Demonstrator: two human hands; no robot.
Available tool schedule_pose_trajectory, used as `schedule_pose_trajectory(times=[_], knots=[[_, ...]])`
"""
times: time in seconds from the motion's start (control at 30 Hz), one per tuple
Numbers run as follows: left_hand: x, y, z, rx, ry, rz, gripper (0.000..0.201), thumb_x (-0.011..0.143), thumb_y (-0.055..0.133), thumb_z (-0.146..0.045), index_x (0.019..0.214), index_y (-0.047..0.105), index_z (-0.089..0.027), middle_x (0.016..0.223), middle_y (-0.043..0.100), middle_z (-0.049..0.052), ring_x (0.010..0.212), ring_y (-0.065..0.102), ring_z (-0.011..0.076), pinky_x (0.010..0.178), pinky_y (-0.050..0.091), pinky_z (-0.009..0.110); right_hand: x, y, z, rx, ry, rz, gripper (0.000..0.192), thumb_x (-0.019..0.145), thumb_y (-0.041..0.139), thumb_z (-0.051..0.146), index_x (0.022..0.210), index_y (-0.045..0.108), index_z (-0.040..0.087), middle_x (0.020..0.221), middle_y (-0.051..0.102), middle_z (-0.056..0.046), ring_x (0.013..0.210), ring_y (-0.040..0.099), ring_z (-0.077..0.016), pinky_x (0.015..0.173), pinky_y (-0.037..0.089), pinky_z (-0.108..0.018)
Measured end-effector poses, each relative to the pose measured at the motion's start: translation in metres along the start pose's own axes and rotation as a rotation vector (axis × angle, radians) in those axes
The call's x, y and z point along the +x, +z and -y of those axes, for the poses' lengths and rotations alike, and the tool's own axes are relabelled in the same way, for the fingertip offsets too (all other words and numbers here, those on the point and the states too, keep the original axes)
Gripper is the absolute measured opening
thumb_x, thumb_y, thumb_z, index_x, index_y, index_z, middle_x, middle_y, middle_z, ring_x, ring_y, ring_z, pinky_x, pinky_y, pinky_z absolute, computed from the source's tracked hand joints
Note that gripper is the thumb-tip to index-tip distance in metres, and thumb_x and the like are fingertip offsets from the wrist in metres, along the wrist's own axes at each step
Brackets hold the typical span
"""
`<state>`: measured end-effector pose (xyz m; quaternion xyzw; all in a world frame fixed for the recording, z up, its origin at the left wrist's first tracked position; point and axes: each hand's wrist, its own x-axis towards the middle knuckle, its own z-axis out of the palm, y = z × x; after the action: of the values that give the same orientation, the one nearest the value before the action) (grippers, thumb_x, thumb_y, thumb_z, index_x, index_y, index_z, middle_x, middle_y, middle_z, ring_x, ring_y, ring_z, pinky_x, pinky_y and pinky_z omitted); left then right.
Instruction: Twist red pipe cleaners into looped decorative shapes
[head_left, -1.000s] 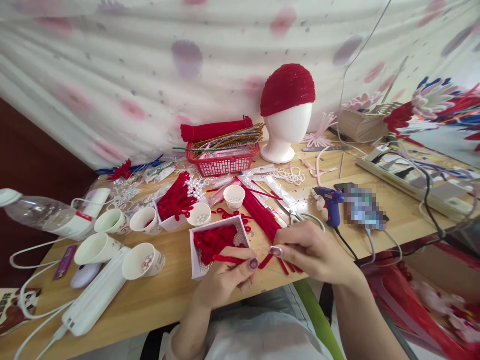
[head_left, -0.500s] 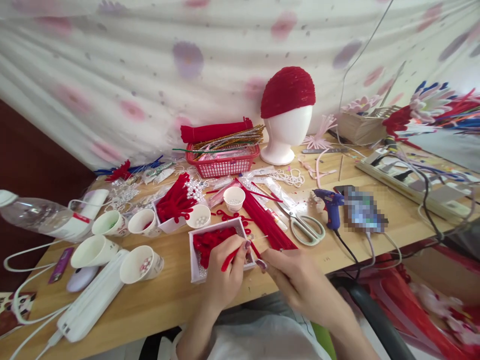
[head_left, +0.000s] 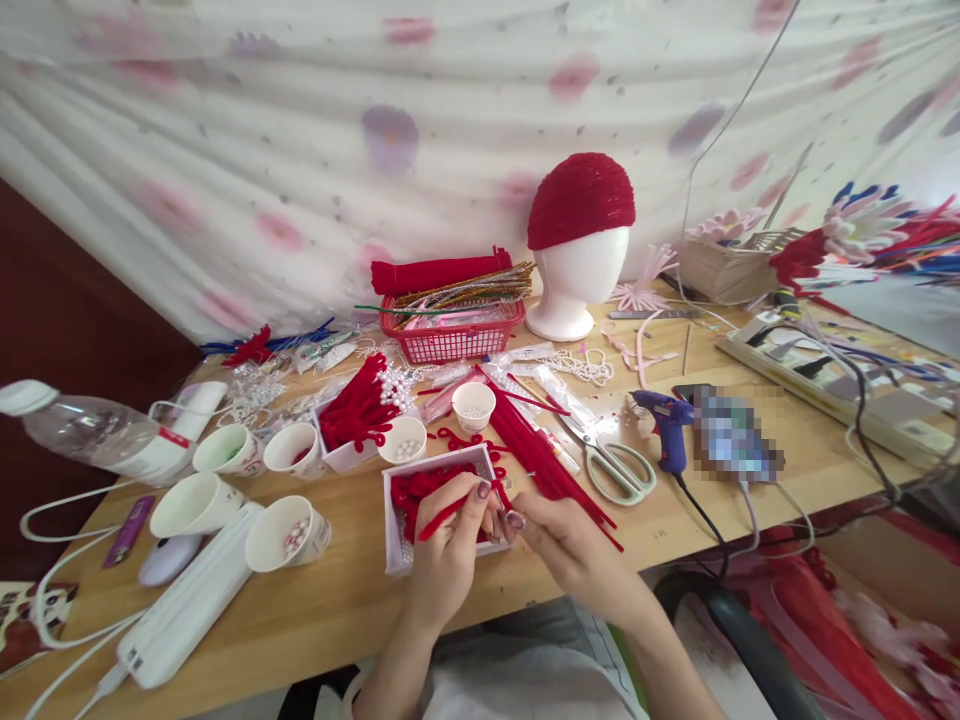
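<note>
Low in the middle of the frame our two hands meet over the front edge of the pale wooden worktop (head_left: 330, 600). Our left hand (head_left: 448, 560) pinches a short red fuzzy pipe-cleaner piece (head_left: 442, 516) between thumb and fingers, the piece slanting up to the right above the small white square box of red pipe-cleaner pieces and pearl beads (head_left: 439, 500). Our right hand (head_left: 571, 545) reaches in from the lower right, its fingertips closed together against the upper end of the same piece, touching the left hand's fingertips. Just right of the box lies a bundle of long red pipe cleaners (head_left: 544, 455), and beyond it grey-handled scissors (head_left: 615, 465) and a blue glue gun (head_left: 666, 418). Left of the box, white paper cups (head_left: 289, 535) lie and stand near a white power bank (head_left: 191, 600) and a clear plastic bottle (head_left: 90, 435) on its side. Toward the upper middle sit a red plastic basket of pipe cleaners (head_left: 450, 335) and a white foam head wearing a red woven cap (head_left: 579, 240).
</note>
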<state>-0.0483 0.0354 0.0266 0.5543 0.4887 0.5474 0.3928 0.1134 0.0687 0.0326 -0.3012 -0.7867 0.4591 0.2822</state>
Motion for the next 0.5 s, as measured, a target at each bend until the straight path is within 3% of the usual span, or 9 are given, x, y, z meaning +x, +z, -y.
schedule_pose_trajectory(times=[0.07,0.17,0.23,0.3,0.37,0.5], knots=[[0.002,-0.003,-0.004,0.213,0.068,-0.019,0.036,0.101,0.043,-0.025,0.066,0.045,-0.022,0.062,0.049,-0.002,0.06,0.048,0.0146,0.06,0.036,0.028,-0.008,0.001,0.013,-0.218,0.04,-0.016,0.026,0.101,0.038,0.023,0.076,0.045,0.02,0.064,0.043,0.003,0.057,0.039,-0.0118,0.055,0.03,-0.024],[0.002,-0.014,-0.011,0.254,0.107,0.185,0.033,0.098,0.048,-0.021,0.065,0.048,-0.021,0.064,0.052,-0.001,0.062,0.049,0.0148,0.061,0.034,0.028,-0.008,-0.023,0.032,-0.412,-0.035,0.04,0.025,0.096,0.042,0.018,0.071,0.044,0.02,0.058,0.039,0.004,0.053,0.034,-0.0114,0.053,0.023,-0.027],[0.001,-0.022,-0.014,0.157,0.069,0.395,0.036,0.099,0.047,-0.027,0.064,0.052,-0.02,0.063,0.055,0.0,0.061,0.052,0.0149,0.061,0.037,0.028,0.0,-0.047,0.036,-0.355,-0.129,0.141,0.031,0.096,0.043,0.02,0.066,0.044,0.02,0.056,0.04,0.004,0.051,0.035,-0.0107,0.053,0.024,-0.027],[-0.002,-0.025,-0.016,-0.04,-0.02,0.504,0.041,0.099,0.05,-0.038,0.062,0.055,-0.019,0.059,0.055,0.001,0.056,0.053,0.0146,0.057,0.039,0.027,0.009,-0.062,0.031,-0.131,-0.18,0.276,0.035,0.099,0.042,0.024,0.065,0.048,0.019,0.058,0.049,0.003,0.052,0.044,-0.0102,0.053,0.03,-0.025],[-0.004,-0.023,-0.014,-0.213,-0.1,0.459,0.046,0.096,0.052,-0.05,0.063,0.057,-0.019,0.055,0.052,0.0,0.05,0.051,0.0138,0.049,0.039,0.027,0.015,-0.064,0.021,0.055,-0.183,0.295,0.038,0.101,0.044,0.031,0.066,0.051,0.019,0.059,0.052,0.002,0.054,0.048,-0.0108,0.054,0.034,-0.024],[-0.004,-0.01,-0.007,-0.268,-0.118,0.196,0.044,0.098,0.046,-0.052,0.069,0.055,-0.02,0.056,0.047,-0.003,0.049,0.051,0.0141,0.049,0.04,0.026,0.009,-0.028,0.003,0.19,-0.108,0.08,0.038,0.104,0.042,0.039,0.073,0.052,0.018,0.065,0.051,0.002,0.059,0.046,-0.0114,0.057,0.036,-0.023]])
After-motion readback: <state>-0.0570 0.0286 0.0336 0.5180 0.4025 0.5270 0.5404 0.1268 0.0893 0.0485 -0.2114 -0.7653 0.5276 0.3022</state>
